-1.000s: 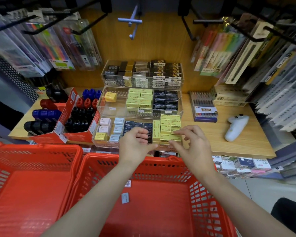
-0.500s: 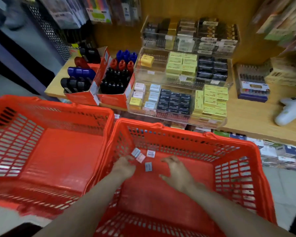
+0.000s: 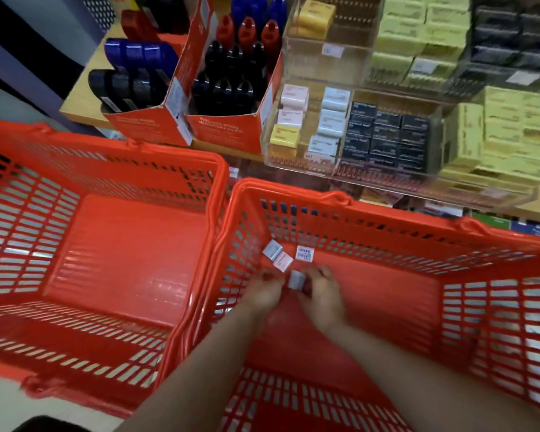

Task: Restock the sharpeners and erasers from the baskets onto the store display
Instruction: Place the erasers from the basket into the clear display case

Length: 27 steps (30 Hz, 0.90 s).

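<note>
Pinching a grey eraser (image 3: 296, 279) now, right hand (image 3: 322, 294) fingers clamp it; left hand (image 3: 264, 293) curled.

Both forearms extended; left hand (image 3: 264, 293) curled, right hand (image 3: 320, 289) pinching.

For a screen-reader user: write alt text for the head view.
Two hands reach into the right red basket; the right hand holds a small grey eraser, the left hand beside it. Three more erasers lie on the basket floor. The left basket shows nothing inside, and the clear display of boxed erasers stands beyond.
</note>
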Each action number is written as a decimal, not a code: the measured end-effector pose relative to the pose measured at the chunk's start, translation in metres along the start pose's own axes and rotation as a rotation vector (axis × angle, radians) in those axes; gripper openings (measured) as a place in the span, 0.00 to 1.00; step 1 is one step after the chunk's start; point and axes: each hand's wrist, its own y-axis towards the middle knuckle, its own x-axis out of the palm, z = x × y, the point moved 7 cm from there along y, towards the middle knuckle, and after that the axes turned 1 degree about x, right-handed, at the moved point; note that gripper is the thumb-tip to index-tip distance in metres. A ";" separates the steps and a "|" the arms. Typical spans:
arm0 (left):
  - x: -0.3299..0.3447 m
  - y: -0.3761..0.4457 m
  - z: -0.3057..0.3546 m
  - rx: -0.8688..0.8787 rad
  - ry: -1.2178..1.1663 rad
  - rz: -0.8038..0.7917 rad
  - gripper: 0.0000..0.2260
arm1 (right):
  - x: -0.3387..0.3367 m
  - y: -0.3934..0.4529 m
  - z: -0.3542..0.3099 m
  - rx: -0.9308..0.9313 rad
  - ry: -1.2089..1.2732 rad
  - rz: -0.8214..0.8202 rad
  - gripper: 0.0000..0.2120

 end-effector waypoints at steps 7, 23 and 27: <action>0.002 0.003 -0.001 0.008 -0.294 0.021 0.10 | -0.020 0.006 -0.036 -0.288 -0.050 -0.081 0.33; 0.009 -0.002 -0.036 -0.378 -0.491 -0.081 0.08 | -0.019 0.004 0.022 -0.053 0.129 0.044 0.22; 0.020 -0.001 -0.025 -0.251 -0.564 -0.264 0.14 | -0.016 -0.016 -0.017 -0.048 0.530 -0.091 0.29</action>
